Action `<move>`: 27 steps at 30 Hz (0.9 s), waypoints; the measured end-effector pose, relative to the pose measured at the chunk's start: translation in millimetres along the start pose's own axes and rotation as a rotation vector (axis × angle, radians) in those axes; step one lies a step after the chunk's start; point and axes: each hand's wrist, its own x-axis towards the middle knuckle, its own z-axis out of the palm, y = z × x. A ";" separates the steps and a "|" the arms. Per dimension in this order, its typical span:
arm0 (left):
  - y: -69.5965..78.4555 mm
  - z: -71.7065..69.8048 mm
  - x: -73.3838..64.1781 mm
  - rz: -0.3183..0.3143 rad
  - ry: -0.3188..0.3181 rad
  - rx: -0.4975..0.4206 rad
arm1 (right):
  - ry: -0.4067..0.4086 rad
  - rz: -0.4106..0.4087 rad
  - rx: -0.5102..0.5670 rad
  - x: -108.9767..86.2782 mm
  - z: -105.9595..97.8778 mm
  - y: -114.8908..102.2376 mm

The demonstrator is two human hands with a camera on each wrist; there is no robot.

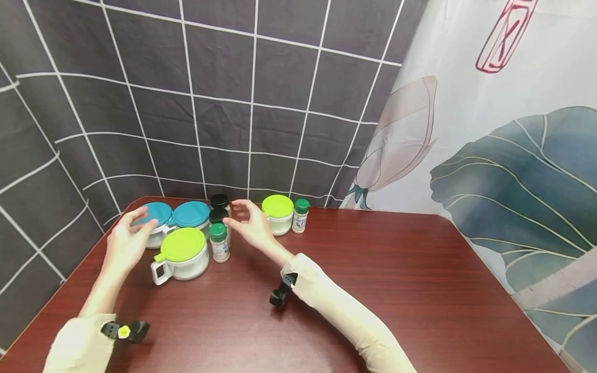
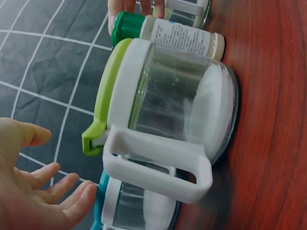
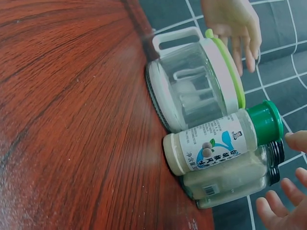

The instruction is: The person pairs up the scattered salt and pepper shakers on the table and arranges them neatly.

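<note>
Left hand [image 1: 123,243] and right hand [image 1: 255,224] are half-spread, empty; front jar [image 2: 175,91] is shown as glass only by wrist views; right counter edge [image 1: 498,292] is exposed.

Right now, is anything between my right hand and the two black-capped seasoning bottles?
Nothing visible is: your right hand is just right of the two black-capped seasoning bottles. The green-capped seasoning shaker in front of them sits outside that gap.

On the bench [image 1: 420,264] I see the front jar [image 1: 183,247] with a shaker [image 1: 219,247] just to its right, two bottles [image 1: 218,214] behind that shaker, and two rear jars [image 1: 192,213] behind the front jar; farther right, another jar [image 1: 278,207] stands left of a second shaker [image 1: 300,216]
</note>
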 end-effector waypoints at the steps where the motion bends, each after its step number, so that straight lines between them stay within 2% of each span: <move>1: -1.0 -0.1 -0.1 0.000 0.001 0.001 | -0.001 0.004 -0.001 -0.1 0.3 -0.1; 15: -14.9 -2.3 1.3 -0.027 0.014 0.006 | -0.008 0.050 -0.016 1.9 3.7 0.2; 27: -17.5 -6.7 0.7 -0.042 0.029 0.038 | -0.012 0.056 -0.063 3.3 5.3 -2.4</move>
